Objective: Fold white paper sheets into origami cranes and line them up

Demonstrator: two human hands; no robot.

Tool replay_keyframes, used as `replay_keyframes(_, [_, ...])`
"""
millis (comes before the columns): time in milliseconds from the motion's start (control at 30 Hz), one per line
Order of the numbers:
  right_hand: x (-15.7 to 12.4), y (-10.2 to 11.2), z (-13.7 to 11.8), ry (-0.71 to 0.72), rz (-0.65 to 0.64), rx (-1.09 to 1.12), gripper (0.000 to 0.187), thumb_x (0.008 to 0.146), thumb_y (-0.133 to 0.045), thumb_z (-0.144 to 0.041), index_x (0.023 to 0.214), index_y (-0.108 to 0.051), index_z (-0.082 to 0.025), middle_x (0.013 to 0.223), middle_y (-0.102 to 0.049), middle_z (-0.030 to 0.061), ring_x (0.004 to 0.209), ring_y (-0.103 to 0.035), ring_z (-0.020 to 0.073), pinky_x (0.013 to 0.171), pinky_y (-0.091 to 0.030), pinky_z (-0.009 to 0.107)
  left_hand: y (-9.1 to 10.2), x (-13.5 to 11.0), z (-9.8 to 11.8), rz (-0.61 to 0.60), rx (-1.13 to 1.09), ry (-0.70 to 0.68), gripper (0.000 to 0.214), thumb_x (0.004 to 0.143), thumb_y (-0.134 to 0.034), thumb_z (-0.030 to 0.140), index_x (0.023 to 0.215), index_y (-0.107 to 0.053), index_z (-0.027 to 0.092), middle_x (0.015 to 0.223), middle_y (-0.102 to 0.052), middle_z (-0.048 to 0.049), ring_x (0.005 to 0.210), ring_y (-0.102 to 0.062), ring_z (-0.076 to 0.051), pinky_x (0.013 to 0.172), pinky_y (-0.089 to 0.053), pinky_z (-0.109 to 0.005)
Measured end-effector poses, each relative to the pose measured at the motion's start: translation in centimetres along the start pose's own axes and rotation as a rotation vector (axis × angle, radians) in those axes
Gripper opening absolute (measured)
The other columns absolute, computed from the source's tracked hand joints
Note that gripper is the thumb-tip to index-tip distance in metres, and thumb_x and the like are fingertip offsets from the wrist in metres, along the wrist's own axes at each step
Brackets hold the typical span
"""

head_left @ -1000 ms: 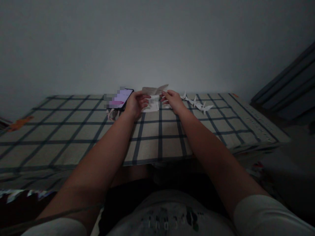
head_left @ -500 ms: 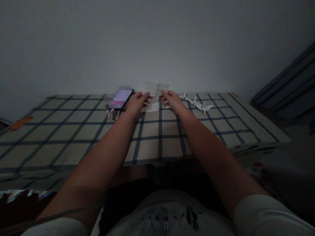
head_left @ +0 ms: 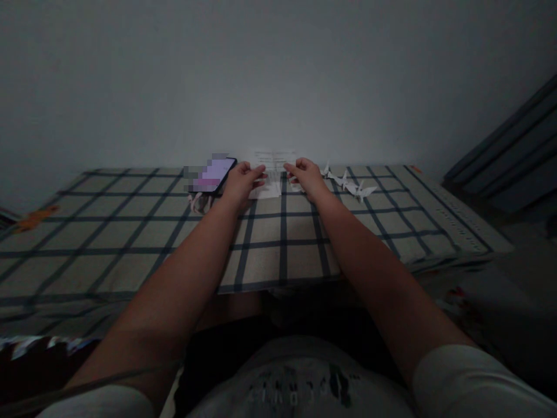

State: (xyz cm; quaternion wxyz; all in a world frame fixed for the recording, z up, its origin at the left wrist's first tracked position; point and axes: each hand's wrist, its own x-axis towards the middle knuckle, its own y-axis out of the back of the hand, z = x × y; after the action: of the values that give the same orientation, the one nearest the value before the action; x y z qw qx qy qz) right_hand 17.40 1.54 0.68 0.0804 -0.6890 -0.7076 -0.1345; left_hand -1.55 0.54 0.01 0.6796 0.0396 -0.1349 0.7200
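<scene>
1. Above the far side of the cloth-covered worktop (head_left: 261, 264), a printed paper sheet (head_left: 274, 158) is standing raised between both hands.
2. The left hand (head_left: 242, 181) and right hand (head_left: 305, 176) are staying half-closed, seemingly pinching its opposite sides between thumb and fingers.
3. It is looking thin, light and easily creased; the side edges are probably offering the safest hold.
4. Loose paper (head_left: 267, 190) is lying beneath; paper cranes (head_left: 348, 186) are resting near the right hand, a smartphone (head_left: 216, 176) beside the left. No container is showing.

A plain grey wall (head_left: 278, 75) stands in dim light behind a long table (head_left: 126, 232) covered in checked cloth (head_left: 300, 258).
</scene>
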Motion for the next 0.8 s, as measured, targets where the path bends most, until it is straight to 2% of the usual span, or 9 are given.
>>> replay_keyframes(133, [0.09,0.0,0.1,-0.002,-0.049,0.04,0.027,0.081,-0.069,-0.039,0.088,-0.049,-0.022,0.087,-0.063,-0.001,0.074,-0.061,0.0107,0.06,-0.045,0.02,-0.01,0.16,-0.23,-0.039,-0.026,-0.011,0.038,0.068,-0.08,0.033,0.087,-0.049,0.02,0.087,-0.066,-0.0009,0.084,-0.07,-0.016,0.079,-0.056,-0.031])
replay_keyframes(233, [0.18,-0.03,0.24,-0.004,-0.035,0.023,0.028,0.081,-0.07,-0.039,0.094,-0.052,-0.022,0.09,-0.065,-0.0004,0.069,-0.058,0.0093,0.06,-0.044,0.02,-0.1,0.18,-0.43,-0.031,-0.01,-0.028,0.043,0.07,-0.078,0.028,0.102,-0.051,0.022,0.087,-0.067,-0.0008,0.083,-0.072,-0.018,0.08,-0.056,-0.033])
replay_keyframes(367, [0.21,-0.07,0.33,-0.015,-0.018,0.036,0.038,0.08,-0.072,-0.038,0.109,-0.053,-0.025,0.09,-0.066,-0.0018,0.062,-0.055,0.0085,0.06,-0.046,0.022,-0.06,0.34,-0.79,0.001,0.003,-0.032,0.068,0.073,-0.076,0.022,0.133,-0.045,0.025,0.094,-0.07,-0.0033,0.086,-0.074,-0.019,0.082,-0.057,-0.033])
replay_keyframes(500, [-0.01,-0.02,-0.05,-0.057,-0.007,0.088,0.052,0.079,-0.074,-0.036,0.126,-0.051,-0.028,0.087,-0.066,-0.0026,0.065,-0.058,0.0098,0.062,-0.049,0.023,0.23,0.49,-0.94,-0.02,-0.046,-0.037,0.089,0.072,-0.079,0.025,0.149,-0.034,0.029,0.108,-0.072,-0.0064,0.085,-0.073,-0.016,0.086,-0.058,-0.03])
replay_keyframes(567, [-0.1,0.0,-0.18,-0.097,-0.05,0.125,0.043,0.08,-0.073,-0.036,0.119,-0.057,-0.026,0.088,-0.067,-0.0011,0.067,-0.06,0.0098,0.063,-0.049,0.023,0.25,0.46,-0.84,-0.022,-0.073,-0.034,0.094,0.071,-0.08,0.025,0.152,-0.031,0.03,0.107,-0.073,-0.0061,0.084,-0.073,-0.016,0.087,-0.058,-0.03])
replay_keyframes(667, [-0.08,-0.02,-0.03,-0.135,-0.125,0.169,0.022,0.082,-0.072,-0.033,0.096,-0.064,-0.019,0.087,-0.069,0.0021,0.069,-0.061,0.0092,0.062,-0.049,0.022,0.04,0.24,-0.48,-0.026,-0.096,-0.012,0.099,0.071,-0.079,0.021,0.154,-0.028,0.028,0.101,-0.074,-0.0034,0.085,-0.073,-0.016,0.089,-0.058,-0.032])
replay_keyframes(800, [0.11,-0.07,0.44,-0.124,-0.125,0.2,0.017,0.081,-0.073,-0.03,0.084,-0.064,-0.016,0.08,-0.07,0.0026,0.067,-0.062,0.0086,0.06,-0.048,0.02,-0.37,-0.13,-0.06,-0.093,-0.157,0.012,0.099,0.07,-0.077,0.015,0.154,-0.027,0.028,0.104,-0.073,-0.003,0.091,-0.073,-0.016,0.095,-0.056,-0.036])
